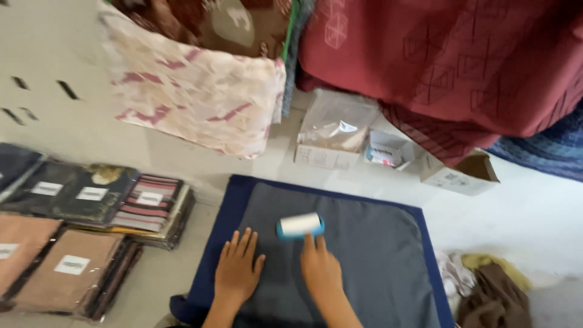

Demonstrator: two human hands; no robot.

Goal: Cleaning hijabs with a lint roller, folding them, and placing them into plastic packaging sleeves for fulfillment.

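- Pale flooring is covered at the near centre by a grey cloth (364, 255) with a navy border.
- Left hand (238, 267) is laid flat on it, fingers spread.
- Right hand (320, 267) is closed on a lint roller (300, 225), pressed against the cloth's middle.
- Packaged folded fabrics (85, 225) are stacked at left.

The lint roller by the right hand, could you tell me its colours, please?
White roll with blue ends, seen in the head view.

The cloth (364, 255) is grey with a navy border; the lint roller (300, 225) white with blue ends; the hanging fabric (449, 61) maroon with faint cube outlines.
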